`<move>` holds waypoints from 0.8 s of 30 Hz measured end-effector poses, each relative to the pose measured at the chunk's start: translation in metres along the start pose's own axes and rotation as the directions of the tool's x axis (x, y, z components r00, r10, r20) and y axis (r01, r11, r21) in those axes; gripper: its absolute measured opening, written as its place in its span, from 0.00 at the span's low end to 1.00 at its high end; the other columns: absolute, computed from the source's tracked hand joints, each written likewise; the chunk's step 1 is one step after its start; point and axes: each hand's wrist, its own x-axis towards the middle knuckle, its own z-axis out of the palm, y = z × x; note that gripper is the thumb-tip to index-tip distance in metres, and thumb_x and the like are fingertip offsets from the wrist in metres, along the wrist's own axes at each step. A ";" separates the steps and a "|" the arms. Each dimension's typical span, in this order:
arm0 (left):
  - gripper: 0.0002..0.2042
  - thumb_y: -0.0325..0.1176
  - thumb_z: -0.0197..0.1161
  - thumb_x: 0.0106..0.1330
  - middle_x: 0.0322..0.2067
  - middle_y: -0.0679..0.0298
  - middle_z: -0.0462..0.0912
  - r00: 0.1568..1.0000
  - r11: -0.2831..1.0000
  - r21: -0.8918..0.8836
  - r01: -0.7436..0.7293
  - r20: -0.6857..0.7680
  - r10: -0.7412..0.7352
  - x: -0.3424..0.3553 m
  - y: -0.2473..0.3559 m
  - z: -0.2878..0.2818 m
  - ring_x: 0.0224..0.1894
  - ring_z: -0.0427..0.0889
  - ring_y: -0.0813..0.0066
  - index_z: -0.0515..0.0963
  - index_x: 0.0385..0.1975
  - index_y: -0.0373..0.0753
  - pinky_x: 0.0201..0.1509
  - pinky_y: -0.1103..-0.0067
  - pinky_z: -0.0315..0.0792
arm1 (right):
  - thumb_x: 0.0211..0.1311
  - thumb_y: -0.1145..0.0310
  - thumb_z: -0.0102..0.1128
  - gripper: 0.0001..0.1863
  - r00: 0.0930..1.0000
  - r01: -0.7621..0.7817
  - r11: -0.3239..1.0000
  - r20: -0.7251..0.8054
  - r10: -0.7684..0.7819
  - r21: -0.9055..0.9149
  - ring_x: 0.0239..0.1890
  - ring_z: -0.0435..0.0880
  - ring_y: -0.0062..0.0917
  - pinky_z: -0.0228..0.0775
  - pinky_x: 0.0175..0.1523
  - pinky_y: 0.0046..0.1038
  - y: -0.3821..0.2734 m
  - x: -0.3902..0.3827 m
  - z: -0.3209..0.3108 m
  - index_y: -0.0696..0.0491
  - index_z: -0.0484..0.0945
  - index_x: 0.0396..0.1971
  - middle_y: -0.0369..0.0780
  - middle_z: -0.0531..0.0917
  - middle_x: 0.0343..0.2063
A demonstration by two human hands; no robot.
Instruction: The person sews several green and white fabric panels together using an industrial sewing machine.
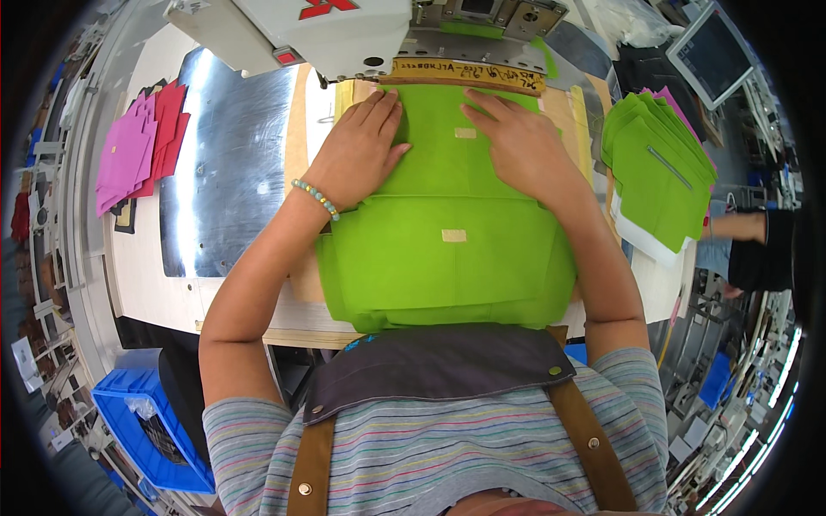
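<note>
On the table (138,267), around the fabric (430,279): machine (344,39) at 12 o'clock, stacked panels (641,168) at 3, metal plate (228,172) at 9, cut pieces (127,163) beyond it.

"Where does the head view look from?"
"Head height, wide fisheye, facing down over the apron bib (434,370) toward left hand (357,146) and right hand (527,148)."
"How near?"
"Close: the upper edge crops the sewing machine (348,39)."
</note>
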 end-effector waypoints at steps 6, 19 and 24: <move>0.28 0.39 0.64 0.72 0.68 0.46 0.70 0.999 1.000 0.007 -0.022 0.047 0.021 0.002 -0.003 -0.003 0.70 0.70 0.49 0.69 0.66 0.25 0.75 0.64 0.66 | 0.53 0.83 0.58 0.28 1.000 -0.003 1.000 0.004 0.003 0.025 0.62 0.82 0.42 0.80 0.61 0.40 0.002 -0.001 0.000 0.58 0.82 0.58 0.42 0.78 0.65; 0.27 0.38 0.63 0.72 0.71 0.53 0.70 0.993 0.998 0.006 -0.066 0.097 0.065 0.010 -0.006 -0.013 0.70 0.71 0.51 0.69 0.68 0.33 0.74 0.62 0.68 | 0.52 0.81 0.61 0.25 0.998 0.049 0.999 -0.027 -0.048 0.023 0.58 0.83 0.39 0.79 0.60 0.38 0.009 0.000 0.004 0.58 0.83 0.54 0.43 0.80 0.63; 0.28 0.38 0.64 0.71 0.71 0.53 0.70 0.992 0.997 0.064 -0.051 0.122 0.043 0.009 -0.005 -0.006 0.70 0.72 0.51 0.69 0.68 0.32 0.74 0.63 0.67 | 0.52 0.81 0.60 0.26 0.999 0.041 0.999 -0.013 -0.041 0.034 0.58 0.83 0.40 0.79 0.61 0.38 0.008 0.001 0.002 0.58 0.82 0.55 0.43 0.81 0.62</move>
